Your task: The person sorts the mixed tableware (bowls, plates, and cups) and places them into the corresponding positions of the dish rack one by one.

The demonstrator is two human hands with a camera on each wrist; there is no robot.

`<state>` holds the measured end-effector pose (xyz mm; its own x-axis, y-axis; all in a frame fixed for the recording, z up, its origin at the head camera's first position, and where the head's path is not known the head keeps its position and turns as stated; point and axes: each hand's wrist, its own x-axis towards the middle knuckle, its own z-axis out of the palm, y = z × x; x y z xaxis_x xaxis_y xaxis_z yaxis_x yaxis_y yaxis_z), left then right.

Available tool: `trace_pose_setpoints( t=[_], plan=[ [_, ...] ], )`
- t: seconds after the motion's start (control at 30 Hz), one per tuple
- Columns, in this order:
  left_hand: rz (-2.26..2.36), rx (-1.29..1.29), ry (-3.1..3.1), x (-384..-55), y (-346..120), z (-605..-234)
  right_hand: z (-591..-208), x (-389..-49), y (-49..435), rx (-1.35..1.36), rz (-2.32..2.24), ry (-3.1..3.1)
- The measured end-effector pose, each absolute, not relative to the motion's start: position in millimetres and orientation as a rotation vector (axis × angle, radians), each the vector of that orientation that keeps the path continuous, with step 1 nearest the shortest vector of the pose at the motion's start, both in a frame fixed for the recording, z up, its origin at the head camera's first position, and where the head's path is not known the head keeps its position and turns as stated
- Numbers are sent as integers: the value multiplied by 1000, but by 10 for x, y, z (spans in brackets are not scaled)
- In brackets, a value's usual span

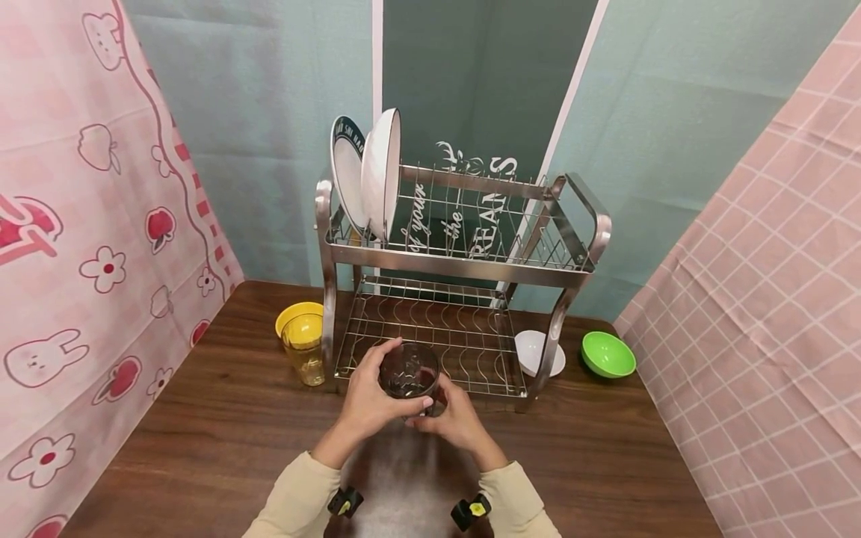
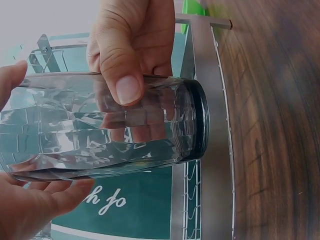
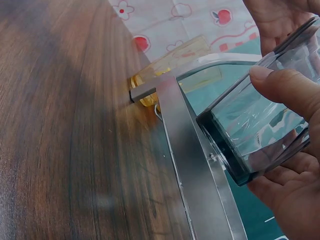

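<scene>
A smoky grey drinking glass (image 1: 407, 372) is held by both hands in front of the dish rack. My left hand (image 1: 370, 400) grips it around the rim end, fingers on one side and thumb across the near side. Lower down, my right hand (image 1: 459, 420) holds the glass near its thick base, its thumb (image 2: 125, 87) pressed along the wall. In the right wrist view the base of the glass (image 3: 230, 145) is off the wooden table. The two-tier metal dish rack (image 1: 464, 267) stands just behind the hands.
On the rack's upper tier, a dark-rimmed plate (image 1: 347, 175) and a white bowl (image 1: 381, 175) stand on edge at left. Left of the rack are a yellow bowl (image 1: 296, 315) and an amber glass (image 1: 308, 366). A white bowl (image 1: 533, 353) and a green bowl (image 1: 608, 356) sit at right.
</scene>
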<state>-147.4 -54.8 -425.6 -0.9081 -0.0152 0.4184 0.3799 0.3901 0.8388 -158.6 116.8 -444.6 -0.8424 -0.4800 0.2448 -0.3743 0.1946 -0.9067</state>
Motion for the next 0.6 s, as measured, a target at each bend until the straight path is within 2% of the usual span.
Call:
trace_pose_setpoints(
  t=[0.3, 0.6],
  plan=[
    [-1568, -396, -2320, -1458, -583, -4222, -4628, -1658, 1210, -863, -1754, 2429],
    [-1377, -508, -2397, -1481, -717, -4208, -4659, -1698, 1267, -752, -1518, 2757]
  ],
)
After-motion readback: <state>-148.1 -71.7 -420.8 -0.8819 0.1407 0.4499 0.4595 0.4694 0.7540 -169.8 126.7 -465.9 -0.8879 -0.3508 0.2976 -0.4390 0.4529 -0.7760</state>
